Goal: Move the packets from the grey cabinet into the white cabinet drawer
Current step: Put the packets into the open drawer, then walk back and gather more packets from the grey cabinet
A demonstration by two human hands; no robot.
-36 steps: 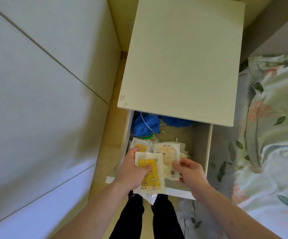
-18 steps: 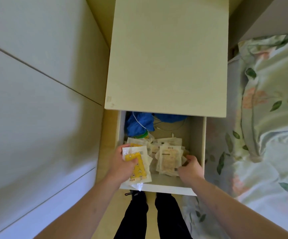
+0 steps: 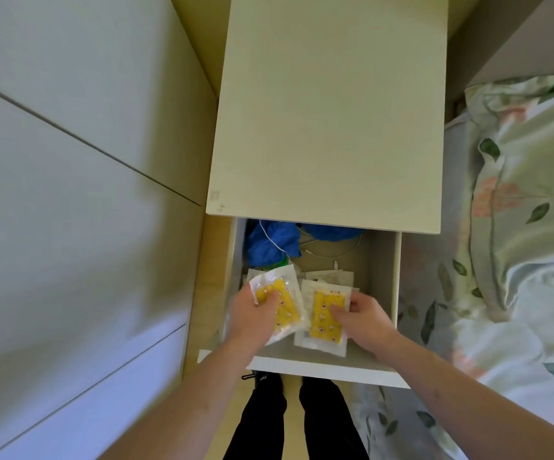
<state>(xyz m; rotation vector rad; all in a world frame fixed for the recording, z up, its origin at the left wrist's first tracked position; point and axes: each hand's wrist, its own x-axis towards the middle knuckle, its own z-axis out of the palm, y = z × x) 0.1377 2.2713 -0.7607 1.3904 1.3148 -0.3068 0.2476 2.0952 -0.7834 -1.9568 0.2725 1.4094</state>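
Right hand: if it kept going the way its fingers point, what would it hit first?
Probably the left hand and its yellow packet, since the right hand, gripping its own yellow packet, points leftward; depth is unclear.

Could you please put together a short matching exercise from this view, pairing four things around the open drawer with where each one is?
Things:
1. blue cloth
2. left hand
3. right hand
4. floral bedding

Places or states:
A. beside the cabinet, outside the drawer
B. at the back of the drawer, under the cabinet top
C. grips a tilted yellow packet on the drawer's left side
D. holds a yellow packet toward the drawer's middle

Pairs: 1-B, 2-C, 3-D, 4-A
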